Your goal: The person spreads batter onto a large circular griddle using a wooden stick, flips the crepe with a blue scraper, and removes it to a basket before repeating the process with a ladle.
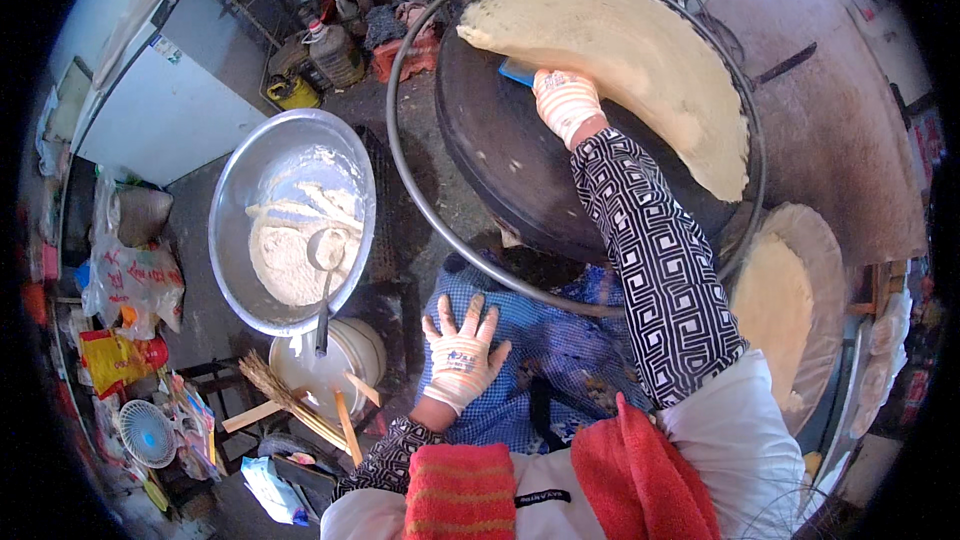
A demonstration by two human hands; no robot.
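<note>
My right hand [566,103], in a striped white glove, is closed around a blue scraper [516,71] mostly hidden by the fingers. It reaches over a large round dark griddle [500,155]. A wide crescent of pale batter [620,30] covers the griddle's far and right side, its inner edge against my right hand. My left hand [464,358], gloved alike, lies with fingers spread on the blue checked cloth [520,395] over my lap and holds nothing. Left of the griddle, a big metal bowl [230,230] contains thick pale batter [290,265] and a ladle [326,252].
A metal ring [405,180] surrounds the griddle. At right lies a large round pale flatbread [775,300] on a thin sheet. Below the bowl stand a white bucket [365,345] and a straw brush [275,385]. A small fan [148,433] and a capped jug [333,55] are farther left.
</note>
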